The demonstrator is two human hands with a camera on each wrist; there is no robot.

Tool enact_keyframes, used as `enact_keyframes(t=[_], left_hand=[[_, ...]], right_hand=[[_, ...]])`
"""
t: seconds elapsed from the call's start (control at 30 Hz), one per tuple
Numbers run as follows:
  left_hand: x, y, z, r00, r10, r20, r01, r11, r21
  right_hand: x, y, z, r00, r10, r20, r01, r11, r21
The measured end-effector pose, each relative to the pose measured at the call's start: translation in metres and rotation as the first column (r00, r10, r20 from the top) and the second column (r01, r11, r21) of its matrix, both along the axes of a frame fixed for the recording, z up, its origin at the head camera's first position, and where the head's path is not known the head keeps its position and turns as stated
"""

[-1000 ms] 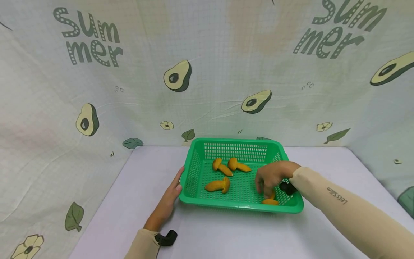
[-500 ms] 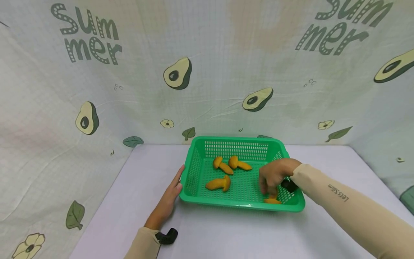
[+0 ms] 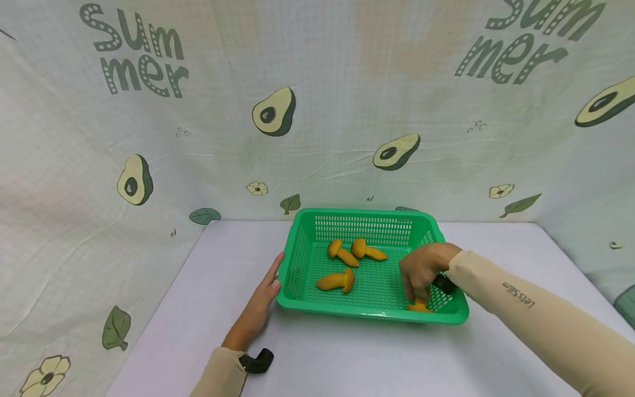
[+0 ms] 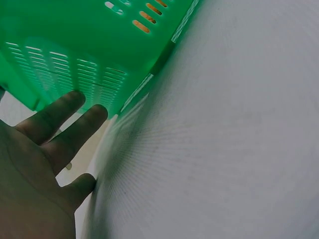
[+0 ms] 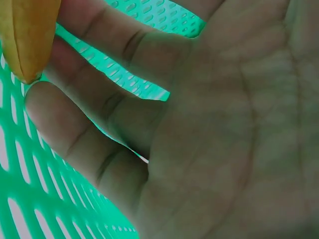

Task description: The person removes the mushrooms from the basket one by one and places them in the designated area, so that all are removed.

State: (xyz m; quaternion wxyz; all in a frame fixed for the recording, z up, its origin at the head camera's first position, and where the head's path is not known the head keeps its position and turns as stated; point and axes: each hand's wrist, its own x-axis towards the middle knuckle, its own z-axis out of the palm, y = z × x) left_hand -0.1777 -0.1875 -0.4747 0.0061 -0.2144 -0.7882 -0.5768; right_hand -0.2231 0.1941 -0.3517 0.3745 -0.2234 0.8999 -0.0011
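A green plastic basket [image 3: 369, 315] stands on the table with yellow-orange mushrooms in it. Inside its near right corner, my right hand [image 3: 421, 269] reaches down and pinches one mushroom [image 3: 419, 305], partly hidden by the fingers. The right wrist view has that mushroom [image 5: 29, 37] at the fingertips of the right hand [image 5: 209, 124], close to the slotted wall. My left hand [image 3: 260, 306] rests against the basket's left side with fingers extended. From the left wrist, the left hand [image 4: 47, 154] shows its fingers spread beside the basket's outer wall [image 4: 84, 45].
Three other mushrooms lie apart in the basket: one at back left [image 3: 342, 253], one at back centre [image 3: 367, 250], one nearer the front left [image 3: 335, 281]. Beneath is a white table [image 3: 317, 358]. A printed cloth [image 3: 327, 110] hangs behind it.
My right hand has shifted slightly right, and the mushroom at its fingers has turned and moved a little with it. The left hand and the other mushrooms stay put.
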Motion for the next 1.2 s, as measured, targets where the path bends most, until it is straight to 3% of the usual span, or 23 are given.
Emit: enact_keyframes(t=[0.73,0.87,1.03,1.2], left_hand=[[0.000,-0.002,-0.001,0.999,-0.028,-0.016,0.029,0.999,0.024],[0.000,-0.002,-0.001,1.000,-0.024,-0.009,0.025,1.000,0.017],[0.000,-0.002,0.001,1.000,-0.028,-0.006,0.028,0.999,0.022],[0.000,-0.002,0.001,1.000,-0.028,-0.006,0.028,0.999,0.025]], right_hand=[[-0.002,-0.001,0.001,0.999,0.040,0.035,-0.038,0.998,-0.040],[-0.009,0.003,0.003,0.998,0.031,0.053,-0.025,0.993,-0.112],[-0.021,0.011,0.003,0.996,0.008,0.084,0.014,0.965,-0.262],[-0.029,0.015,0.004,0.997,-0.006,0.081,0.032,0.945,-0.325]])
